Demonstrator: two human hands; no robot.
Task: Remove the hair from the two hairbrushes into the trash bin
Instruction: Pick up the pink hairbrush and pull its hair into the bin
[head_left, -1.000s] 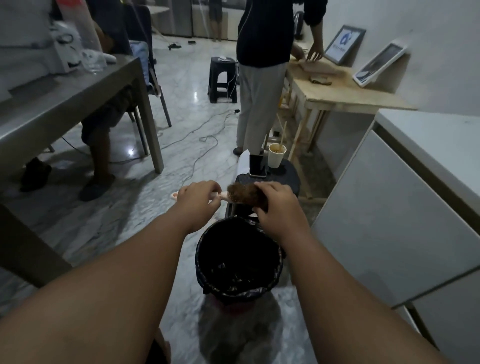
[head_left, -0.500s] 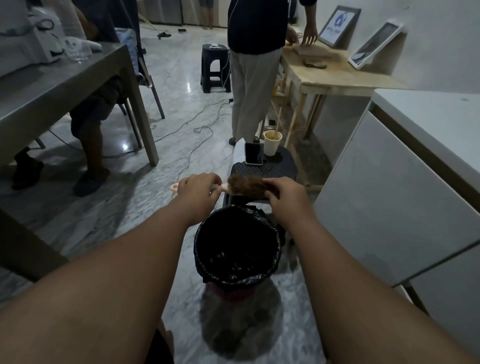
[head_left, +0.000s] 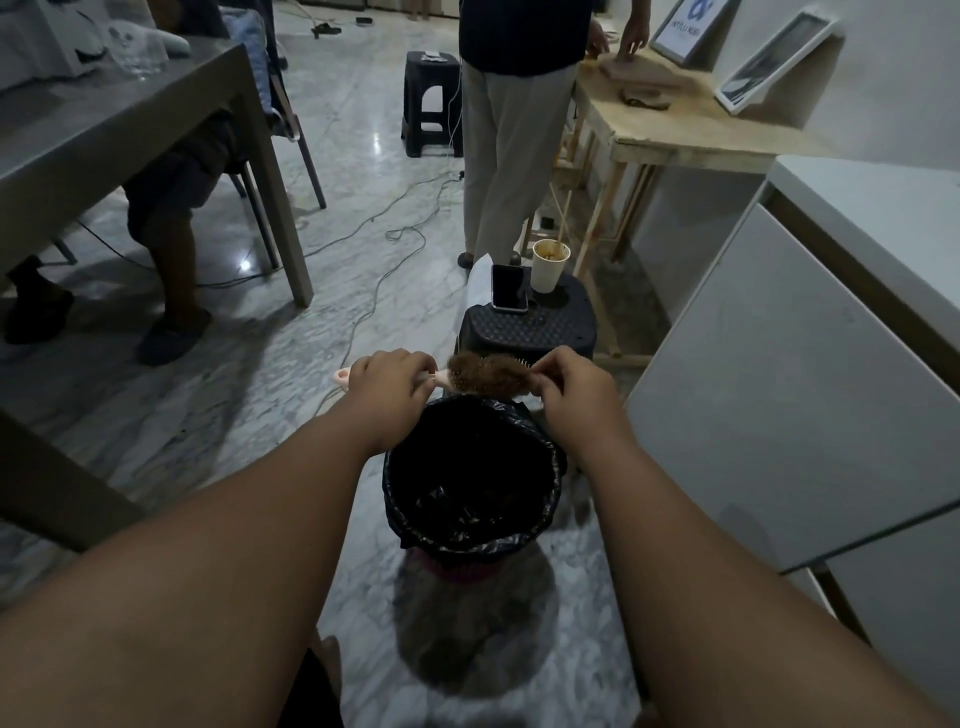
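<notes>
A pink hairbrush (head_left: 439, 377) lies level above the far rim of the trash bin (head_left: 470, 540), its head covered by a thick mat of brown hair (head_left: 485, 375). My left hand (head_left: 387, 379) is shut on the brush handle, whose pink end pokes out to the left. At the brush's right end, my right hand (head_left: 569, 382) pinches the edge of the hair mat, and a few bare bristles show just above the fingers. The bin is round, lined with a black bag, and stands on the marble floor between my forearms. I see only one hairbrush.
A black stool (head_left: 530, 327) just beyond the bin carries a phone (head_left: 508, 287) and a paper cup (head_left: 549, 265). A white cabinet (head_left: 810, 374) stands at right, a grey table (head_left: 130, 135) at left. A person (head_left: 511, 130) stands by a wooden table (head_left: 675, 124). Cables trail across the floor.
My right hand has slid from over the brush head to its right end, pinching the hair's edge and baring some bristles. The camera view has tilted down slightly.
</notes>
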